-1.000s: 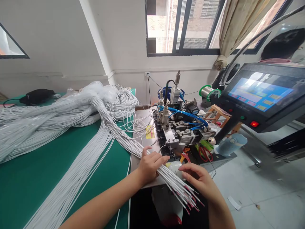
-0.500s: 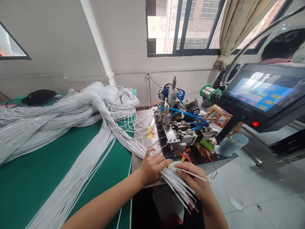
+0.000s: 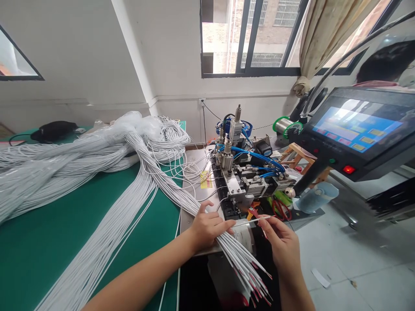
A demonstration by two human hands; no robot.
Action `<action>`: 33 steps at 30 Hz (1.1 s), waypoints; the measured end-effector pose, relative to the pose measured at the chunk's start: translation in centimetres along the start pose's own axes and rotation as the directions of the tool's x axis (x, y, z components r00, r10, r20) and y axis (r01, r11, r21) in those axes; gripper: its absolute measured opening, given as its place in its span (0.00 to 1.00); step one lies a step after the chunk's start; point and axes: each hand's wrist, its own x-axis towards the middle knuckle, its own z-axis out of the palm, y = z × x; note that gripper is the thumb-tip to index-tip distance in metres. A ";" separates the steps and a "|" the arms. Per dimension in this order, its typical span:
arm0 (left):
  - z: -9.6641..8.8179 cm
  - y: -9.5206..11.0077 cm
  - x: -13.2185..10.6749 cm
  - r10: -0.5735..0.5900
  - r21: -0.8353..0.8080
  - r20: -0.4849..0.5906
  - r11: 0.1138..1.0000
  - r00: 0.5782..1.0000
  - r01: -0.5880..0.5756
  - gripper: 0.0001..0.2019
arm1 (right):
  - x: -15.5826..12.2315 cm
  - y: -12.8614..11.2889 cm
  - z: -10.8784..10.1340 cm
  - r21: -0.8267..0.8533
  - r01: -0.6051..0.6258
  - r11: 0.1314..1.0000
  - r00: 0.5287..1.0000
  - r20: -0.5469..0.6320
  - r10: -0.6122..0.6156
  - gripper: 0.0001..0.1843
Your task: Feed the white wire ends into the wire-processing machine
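Note:
A thick bundle of white cables (image 3: 240, 259) runs over the machine's front plate, its loose ends with red tips hanging past the edge. My left hand (image 3: 209, 229) is closed around this bundle. My right hand (image 3: 281, 236) pinches the end of a single white cable (image 3: 247, 222), which stretches sideways from the left hand, apart from the rest. Just behind both hands stands the machine (image 3: 238, 168) with metal cylinders and blue air hoses. Red-handled scissors (image 3: 281, 209) lie to the right of it.
More white cables (image 3: 106, 190), partly wrapped in plastic, cover the green table (image 3: 129, 259) at left. A lit touchscreen (image 3: 358, 129) juts in at right. Beside the machine are a solder wire spool (image 3: 288, 126) and a clear bluish container (image 3: 317, 196). Another person (image 3: 385, 65) is behind the screen.
My right hand has moved right and slightly up, drawing one white cable away from the bundle. The cable ends have shifted slightly, and my left hand has stayed in place.

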 end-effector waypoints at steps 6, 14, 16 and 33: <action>0.1 0.2 0.2 0.001 0.005 0.032 1.000 0.999 -0.001 0.07 | 0.1 0.4 0.0 0.007 -0.009 1.000 1.000 -0.028 0.009 0.15; 0.2 0.2 0.2 -0.031 0.008 0.058 0.999 0.998 0.031 0.08 | 0.1 0.5 0.1 0.018 -0.023 1.000 1.000 -0.016 0.024 0.16; 0.2 0.2 0.2 -0.034 0.002 0.053 0.999 0.998 0.034 0.08 | 0.1 0.5 0.1 0.013 -0.024 1.000 1.000 -0.011 0.024 0.16; 0.6 0.0 0.1 -0.011 -0.016 0.046 1.000 0.999 0.012 0.07 | 0.4 1.5 -0.2 -0.022 -0.031 0.999 0.999 0.034 0.031 0.18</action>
